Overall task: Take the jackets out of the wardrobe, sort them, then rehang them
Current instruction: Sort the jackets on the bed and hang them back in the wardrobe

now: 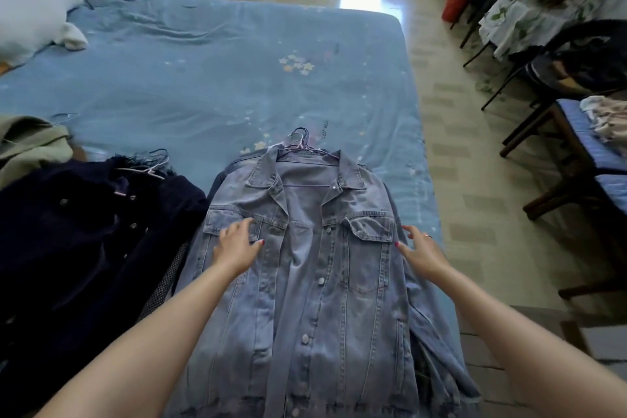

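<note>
At the left edge of the frame a beige jacket [30, 142] is lying bunched on the bed [203, 54], and just below it a dark jacket [78, 234] is lying spread, its hanger [149, 168] poking out at the collar. In the lower centre a denim jacket [305, 265] is lying face up on its own hangers [302, 142], apparently on top of other garments whose edges are showing beneath it. Its long axis is running from the bottom of the frame upward, collar pointing toward the top and hem toward the viewer. The left hand [237, 244] is resting on the chest pocket with fingers spread and relaxed, gripping nothing; the right hand [420, 249] is reaching the jacket's right edge, fingers likewise apart and holding nothing. The jackets seem to be out of the wardrobe already and sorting into piles looks well underway; rehanging is not yet begun.
</note>
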